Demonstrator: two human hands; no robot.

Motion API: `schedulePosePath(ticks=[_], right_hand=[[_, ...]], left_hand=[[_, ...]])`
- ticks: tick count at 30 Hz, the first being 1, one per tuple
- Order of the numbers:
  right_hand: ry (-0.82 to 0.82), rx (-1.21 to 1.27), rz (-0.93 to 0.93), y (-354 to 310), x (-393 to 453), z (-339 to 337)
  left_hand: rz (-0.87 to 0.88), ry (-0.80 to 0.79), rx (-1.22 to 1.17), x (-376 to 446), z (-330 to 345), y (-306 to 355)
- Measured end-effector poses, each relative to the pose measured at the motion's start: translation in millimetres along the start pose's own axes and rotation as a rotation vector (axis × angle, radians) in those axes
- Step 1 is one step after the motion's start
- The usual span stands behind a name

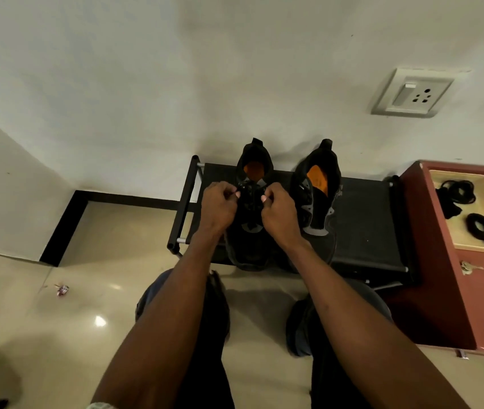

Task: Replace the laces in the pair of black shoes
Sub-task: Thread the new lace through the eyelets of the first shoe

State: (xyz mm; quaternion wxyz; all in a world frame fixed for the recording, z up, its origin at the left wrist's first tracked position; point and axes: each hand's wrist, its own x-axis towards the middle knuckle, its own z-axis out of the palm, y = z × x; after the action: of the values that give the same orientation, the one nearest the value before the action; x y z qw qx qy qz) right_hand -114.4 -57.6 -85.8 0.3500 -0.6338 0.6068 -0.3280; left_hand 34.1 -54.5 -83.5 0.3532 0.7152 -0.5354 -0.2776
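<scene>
Two black shoes with orange insoles stand side by side on a black fabric rack (364,219), heels toward the wall. Over the left shoe (254,172) my left hand (218,208) and my right hand (279,212) each pinch a black lace end at the upper eyelets, one hand on either side of the tongue. The lace between them is dark and hard to make out. The right shoe (319,187) stands untouched, with its tongue open and no lace that I can see. In a cream tray (447,231) on the right lie coiled black laces (481,227).
A red cabinet (441,290) stands against the rack's right end, with keys (469,267) on its top. A wall socket (413,94) is mounted above it. My knees are below the rack. A small wrapper (62,289) lies on the tiled floor at the left.
</scene>
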Motion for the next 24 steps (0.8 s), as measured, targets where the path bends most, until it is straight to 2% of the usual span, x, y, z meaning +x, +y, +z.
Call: schedulePosePath(ticks=[2,4,6,10,13,14,21,24], right_hand=[[0.034,0.195,0.103,-5.1,2.6,-4.2],[0.06,0.331,0.214,-8.5,7.9,-11.5],[0.039,0.258,0.228,-9.5,13.5,-20.5],[-0.105,0.001,0.11,-10.9,17.1,-23.3],[-0.067,-0.021,0.058,-15.6,22.6,-19.3],[-0.04,0.003,0.069,-17.0,24.3,-17.5],[0.194,-0.233,0.118,-16.9,23.1,-33.1],[0.349,-0.253,0.142,-9.9,27.3,-56.4]], left_hand=[[-0.139,0.042,-0.249,3.0,-5.6,6.0],[-0.239,-0.01,-0.476,9.6,-14.0,4.9],[-0.282,-0.088,-0.568,15.3,-22.8,-0.3],[-0.331,-0.009,-0.417,22.6,-29.0,-4.6],[-0.35,-0.131,-0.599,27.3,-24.2,8.5],[-0.35,-0.126,-0.673,29.2,-22.9,11.1],[-0.454,0.368,-1.044,39.2,-33.7,7.5],[-0.5,0.551,-1.063,44.3,-48.8,-2.6]])
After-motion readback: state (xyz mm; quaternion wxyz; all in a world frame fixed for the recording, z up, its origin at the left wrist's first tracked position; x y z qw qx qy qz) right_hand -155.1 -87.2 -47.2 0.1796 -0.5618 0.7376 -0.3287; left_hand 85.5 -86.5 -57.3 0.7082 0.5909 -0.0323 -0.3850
